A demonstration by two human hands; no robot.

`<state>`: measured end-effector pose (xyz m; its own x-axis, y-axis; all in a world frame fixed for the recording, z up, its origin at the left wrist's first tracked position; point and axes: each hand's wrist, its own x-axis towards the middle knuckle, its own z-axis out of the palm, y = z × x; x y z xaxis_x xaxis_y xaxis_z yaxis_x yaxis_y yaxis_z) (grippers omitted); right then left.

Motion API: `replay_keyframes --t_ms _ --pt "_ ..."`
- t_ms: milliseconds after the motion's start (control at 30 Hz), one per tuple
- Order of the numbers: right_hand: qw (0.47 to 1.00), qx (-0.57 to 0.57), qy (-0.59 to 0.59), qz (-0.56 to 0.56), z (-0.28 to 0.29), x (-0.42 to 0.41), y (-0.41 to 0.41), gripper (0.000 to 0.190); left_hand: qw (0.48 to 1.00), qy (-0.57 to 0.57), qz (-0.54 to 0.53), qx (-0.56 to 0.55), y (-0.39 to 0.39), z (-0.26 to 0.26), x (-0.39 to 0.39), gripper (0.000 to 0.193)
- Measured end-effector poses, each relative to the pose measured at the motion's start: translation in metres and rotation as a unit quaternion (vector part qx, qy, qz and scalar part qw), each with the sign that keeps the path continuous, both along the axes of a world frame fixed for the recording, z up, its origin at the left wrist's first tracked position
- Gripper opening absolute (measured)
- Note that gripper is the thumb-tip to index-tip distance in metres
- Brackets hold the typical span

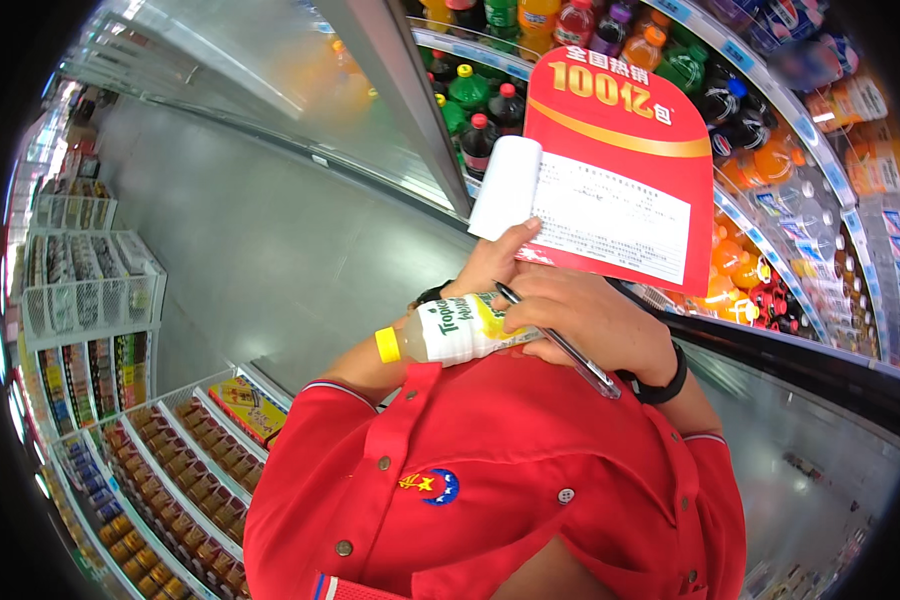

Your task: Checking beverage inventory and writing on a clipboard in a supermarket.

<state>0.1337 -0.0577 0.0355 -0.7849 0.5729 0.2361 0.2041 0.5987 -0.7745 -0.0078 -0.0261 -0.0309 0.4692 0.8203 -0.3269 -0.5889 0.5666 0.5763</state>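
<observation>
My left hand (499, 259) grips the lower left corner of a red printed board (615, 135), its thumb over the edge of the papers. A sheet bearing print and handwriting (607, 214) lies on the board, with white pages (506, 187) curled over at its left. Just below, my right hand (585, 319) holds a black-and-clear pen (570, 352) across its fingers. The same fingers curl over a Tropicana drink bottle (450, 328) with a yellow cap, lying sideways against the red shirt front. Where the hands overlap, some fingers are hidden.
Shelves of soft-drink bottles (780, 217) stand beyond the board, behind an open glass cooler door whose metal frame (409, 97) slants down beside the papers. Grey floor (270, 232) lies to the left. Racks of small packaged goods (180, 480) stand at lower left, with a wire-sided display (94, 300) farther up.
</observation>
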Motion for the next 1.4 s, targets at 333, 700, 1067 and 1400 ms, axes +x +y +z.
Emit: replay_keyframes --t_ms 333,700,1067,1400 --pt "0.995 0.050 -0.001 -0.082 -0.042 -0.004 -0.002 0.047 0.768 0.395 -0.058 0.500 -0.002 -0.063 -0.046 0.059" --pt "0.986 -0.158 0.041 -0.021 -0.010 0.013 0.009 0.042 0.991 0.128 -0.001 -0.039 0.004 -0.026 -0.019 0.045" --pt "0.987 0.098 0.103 -0.071 -0.023 0.003 -0.008 0.028 0.976 0.215 -0.013 -0.043 -0.005 -0.039 -0.035 0.043" --pt "0.964 -0.103 0.112 -0.218 0.014 0.041 0.003 0.024 0.973 0.144 -0.111 -0.143 -0.005 0.001 -0.019 0.048"
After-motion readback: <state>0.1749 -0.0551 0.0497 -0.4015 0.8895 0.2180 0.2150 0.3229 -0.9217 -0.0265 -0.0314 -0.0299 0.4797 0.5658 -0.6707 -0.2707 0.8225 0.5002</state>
